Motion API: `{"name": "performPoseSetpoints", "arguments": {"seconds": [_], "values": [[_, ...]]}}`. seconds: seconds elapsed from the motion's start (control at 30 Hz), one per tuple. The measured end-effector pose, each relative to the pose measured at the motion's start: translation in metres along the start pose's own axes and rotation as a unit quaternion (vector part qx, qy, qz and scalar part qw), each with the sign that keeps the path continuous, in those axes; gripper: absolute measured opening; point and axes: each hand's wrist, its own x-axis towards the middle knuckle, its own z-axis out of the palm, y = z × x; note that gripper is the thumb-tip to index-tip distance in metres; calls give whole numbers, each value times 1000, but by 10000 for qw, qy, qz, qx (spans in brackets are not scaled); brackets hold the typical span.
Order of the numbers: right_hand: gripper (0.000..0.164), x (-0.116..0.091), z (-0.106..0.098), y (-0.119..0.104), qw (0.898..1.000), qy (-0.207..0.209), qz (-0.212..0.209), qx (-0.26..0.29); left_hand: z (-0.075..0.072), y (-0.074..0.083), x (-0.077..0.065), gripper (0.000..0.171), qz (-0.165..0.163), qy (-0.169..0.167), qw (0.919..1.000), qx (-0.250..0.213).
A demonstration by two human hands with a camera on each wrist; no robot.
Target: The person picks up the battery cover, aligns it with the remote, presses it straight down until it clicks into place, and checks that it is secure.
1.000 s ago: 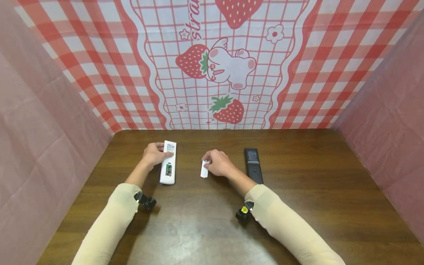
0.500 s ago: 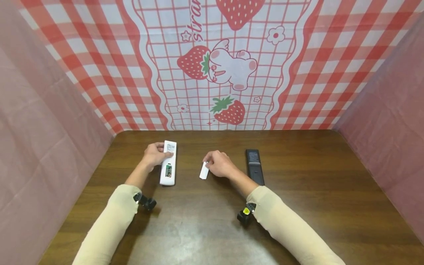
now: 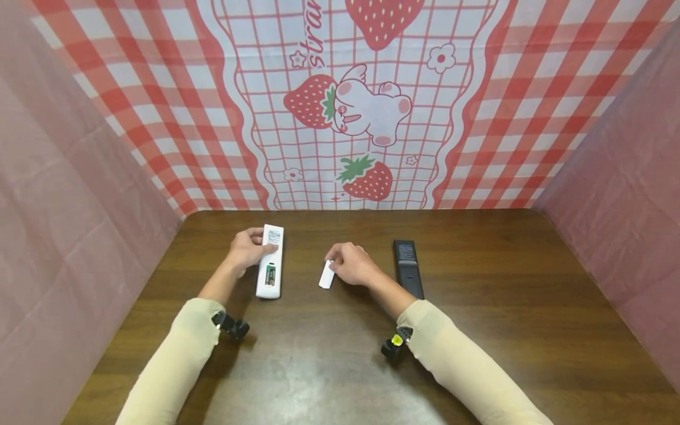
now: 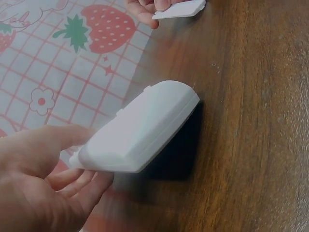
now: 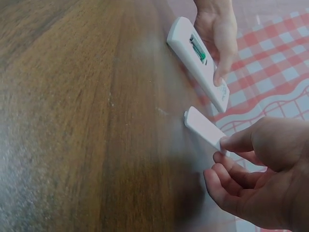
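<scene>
My left hand (image 3: 248,248) grips the upper part of a white remote control (image 3: 269,260), thumb across its labelled back. Its battery compartment is uncovered, and a green battery (image 5: 198,49) shows inside. In the left wrist view the remote (image 4: 140,125) is held tilted, with a dark shadow under it. To its right, my right hand (image 3: 350,262) pinches one end of a white battery cover (image 3: 326,275) between thumb and fingers. The right wrist view has the cover (image 5: 203,126) close to the remote but apart from it.
A black remote control (image 3: 408,268) lies back up on the brown wooden table (image 3: 478,265), just right of my right forearm, which partly hides its lower end. A strawberry-print cloth (image 3: 372,106) hangs behind, with pink cloth (image 3: 621,171) along the sides.
The battery cover has tilted a little, its free end swinging down and left. The battery in the compartment shows more clearly than a second ago. Both hands stay nearly in place.
</scene>
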Motion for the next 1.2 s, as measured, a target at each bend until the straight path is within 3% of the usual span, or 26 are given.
{"name": "performPoseSetpoints", "arguments": {"seconds": [0.17,0.4,0.67,1.2], "values": [[12,-7,-8,-8,9998,12,-101,179,-1,-1,2,67,22,-50,9998,-167],[12,7,2,12,9996,141,-181,142,-2,1,0,71,116,-17,9999,-61],[10,-10,-11,-7,9992,228,-311,144,-2,2,1,72,334,105,9994,44],[9,1,-6,13,9985,341,-400,141,2,7,1,76,595,179,9965,-566]]}}
